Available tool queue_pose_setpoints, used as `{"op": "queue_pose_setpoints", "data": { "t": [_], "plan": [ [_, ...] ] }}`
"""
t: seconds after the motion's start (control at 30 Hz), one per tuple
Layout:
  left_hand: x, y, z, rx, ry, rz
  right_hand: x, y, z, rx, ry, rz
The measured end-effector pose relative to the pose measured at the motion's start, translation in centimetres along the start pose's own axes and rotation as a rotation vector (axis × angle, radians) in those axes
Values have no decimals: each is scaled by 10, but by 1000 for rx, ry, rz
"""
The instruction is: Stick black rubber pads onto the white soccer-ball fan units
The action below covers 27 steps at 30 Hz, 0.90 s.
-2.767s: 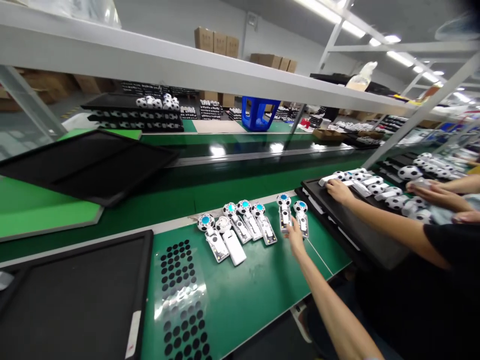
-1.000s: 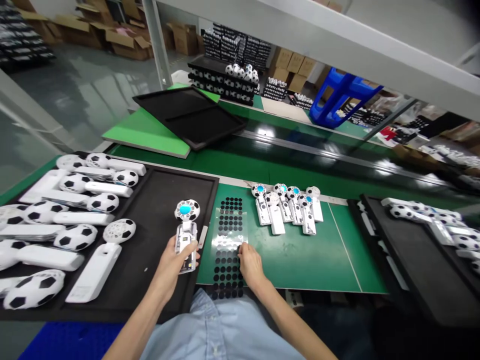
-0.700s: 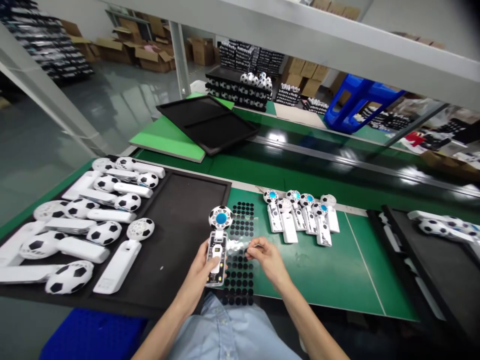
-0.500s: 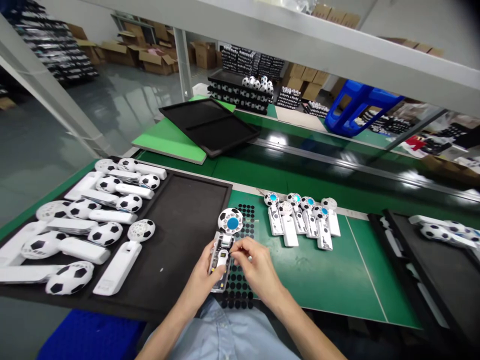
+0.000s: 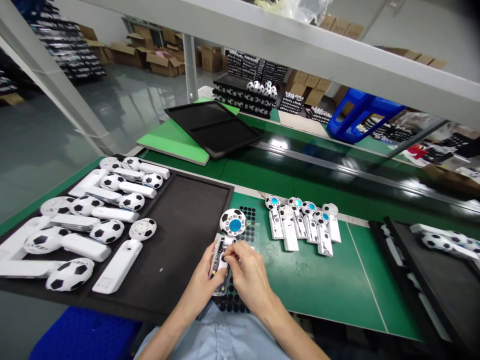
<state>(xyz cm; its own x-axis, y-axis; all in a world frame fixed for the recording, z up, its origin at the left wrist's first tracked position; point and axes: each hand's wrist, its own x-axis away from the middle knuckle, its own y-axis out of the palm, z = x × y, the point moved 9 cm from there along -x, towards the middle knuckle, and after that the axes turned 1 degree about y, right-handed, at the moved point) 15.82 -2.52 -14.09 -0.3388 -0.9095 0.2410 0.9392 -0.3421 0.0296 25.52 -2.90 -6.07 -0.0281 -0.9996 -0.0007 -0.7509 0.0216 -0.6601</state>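
My left hand (image 5: 204, 275) is wrapped round the clear-cased handle of a soccer-ball handheld fan (image 5: 232, 223), whose round head has a blue centre and points away from me. Inside the handle, white parts and small electronics show. My right hand (image 5: 245, 270) pinches over the middle of the handle, thumb and forefinger together; whatever lies between the fingertips is too small to make out. Under the fan lies a sheet of round black dots (image 5: 234, 302). To the right, several similar fans (image 5: 290, 235) rest on the green mat (image 5: 352, 285).
A black tray (image 5: 180, 225) on the left holds several soccer-ball fans. More trays (image 5: 423, 280) stand at the right edge. At the back are a tilted black tray (image 5: 217, 127), a green board (image 5: 172, 142) and a blue plastic stool (image 5: 352, 117). A grey beam (image 5: 262, 35) crosses overhead.
My right hand has moved left, from the handle's right edge to over its middle. The left hand keeps its hold on the fan. The camera view has shifted slightly.
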Motion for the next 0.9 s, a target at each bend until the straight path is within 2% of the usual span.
{"op": "queue_pose_setpoints", "data": {
  "t": [0.43,0.57,0.7,0.77,0.9],
  "plan": [
    [0,-1,5,-9,17,33,3,1,0,-51,1,57],
    [2,0,2,55,23,35,12,-1,-5,-12,-90,128],
    [4,-3,4,155,-4,104,23,-2,-5,-76,-196,197],
    [4,-4,7,189,-34,136,24,2,2,-183,-154,178],
    [5,-4,2,327,-157,160,27,21,20,-483,78,49]
  ]
}}
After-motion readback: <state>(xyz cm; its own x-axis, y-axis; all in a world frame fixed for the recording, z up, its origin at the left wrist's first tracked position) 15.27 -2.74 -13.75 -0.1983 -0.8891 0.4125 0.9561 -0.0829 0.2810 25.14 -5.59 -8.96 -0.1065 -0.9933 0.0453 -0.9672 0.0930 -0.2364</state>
